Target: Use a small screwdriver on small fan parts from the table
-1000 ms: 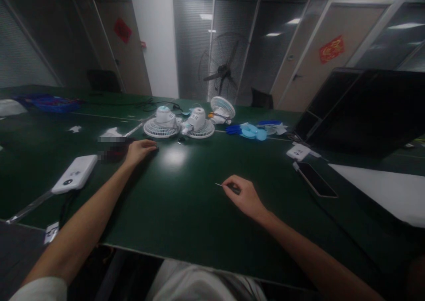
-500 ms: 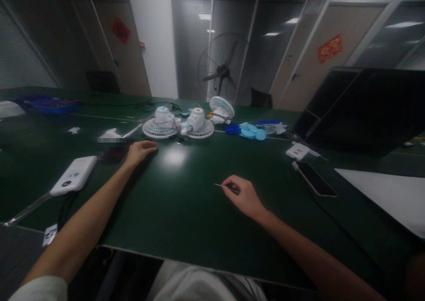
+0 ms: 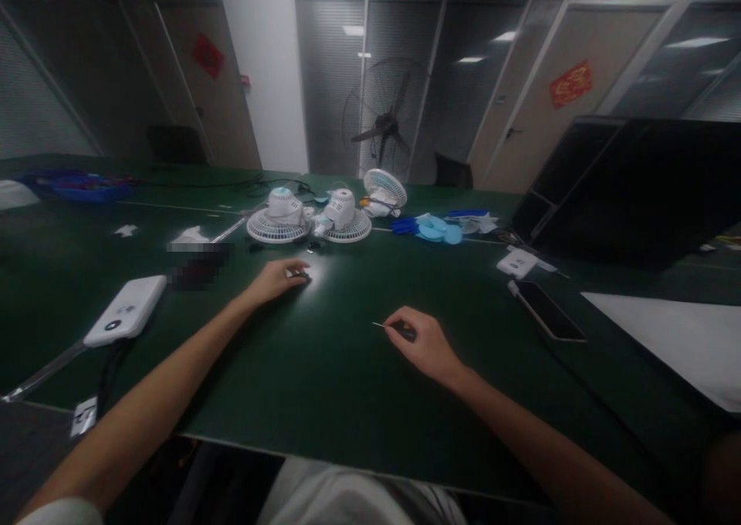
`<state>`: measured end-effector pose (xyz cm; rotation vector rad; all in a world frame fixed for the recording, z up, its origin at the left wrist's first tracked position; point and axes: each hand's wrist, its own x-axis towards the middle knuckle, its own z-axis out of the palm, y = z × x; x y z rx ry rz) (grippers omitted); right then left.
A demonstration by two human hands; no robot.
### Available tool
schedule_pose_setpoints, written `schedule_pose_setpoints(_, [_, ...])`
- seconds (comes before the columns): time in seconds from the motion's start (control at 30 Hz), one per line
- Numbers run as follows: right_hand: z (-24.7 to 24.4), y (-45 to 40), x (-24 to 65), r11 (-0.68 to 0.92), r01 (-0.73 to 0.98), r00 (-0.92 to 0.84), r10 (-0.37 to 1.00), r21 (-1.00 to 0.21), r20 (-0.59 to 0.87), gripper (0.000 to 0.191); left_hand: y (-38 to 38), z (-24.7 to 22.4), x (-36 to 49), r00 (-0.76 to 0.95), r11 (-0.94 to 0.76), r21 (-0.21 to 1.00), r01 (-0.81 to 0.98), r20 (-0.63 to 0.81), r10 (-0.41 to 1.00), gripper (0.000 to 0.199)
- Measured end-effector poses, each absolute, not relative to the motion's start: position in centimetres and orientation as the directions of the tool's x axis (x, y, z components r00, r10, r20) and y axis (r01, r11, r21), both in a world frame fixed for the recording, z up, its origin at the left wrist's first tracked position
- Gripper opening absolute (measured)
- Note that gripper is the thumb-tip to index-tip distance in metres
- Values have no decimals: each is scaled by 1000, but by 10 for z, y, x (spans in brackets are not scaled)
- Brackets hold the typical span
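My right hand is closed around a small screwdriver with a dark handle, its thin metal shaft pointing left over the green table. Further left and a little farther away, my left hand has its thumb and fingers curled around a small dark object, too small to identify. Beyond that hand, two white fan units lie on their grilles: a left fan and a middle fan. A third fan leans behind them to the right.
Light blue fan blades lie right of the fans. A phone, a white box and a large black monitor occupy the right. At left are a white power bank and a blue tray.
My left hand has moved right and slightly toward me, away from the blurred dark patch, with a small dark object now visible at its fingers. My right hand has stayed nearly still.
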<state>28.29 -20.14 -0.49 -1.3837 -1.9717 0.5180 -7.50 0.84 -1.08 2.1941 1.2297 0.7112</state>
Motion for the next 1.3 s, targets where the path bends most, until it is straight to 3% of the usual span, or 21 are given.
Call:
schedule_pose_setpoints(0.13, [-4, -203, 282, 396, 678, -256, 917, -619, 306, 8, -47, -12, -13, 718, -586, 714, 382, 170, 675, 43])
schedule_pose_setpoints(0.27, [-4, -204, 281, 415, 692, -258, 906, -590, 335, 5, -93, -9, 23, 816, -597, 760, 255, 161, 555, 47])
schedule_pose_setpoints(0.73, [1, -207, 278, 431, 702, -297, 901, -567, 317, 7, -109, -8, 35, 832, -583, 786, 205, 174, 527, 47])
schedule_pose_setpoints(0.97, [3, -206, 277, 435, 627, -211, 893, -646, 397, 10, -109, -10, 37, 836, -588, 777, 224, 156, 525, 51])
schedule_pose_setpoints(1.3, [0, -205, 282, 389, 650, -154, 909, -653, 387, 10, -84, -9, 12, 838, -650, 716, 256, 171, 518, 27])
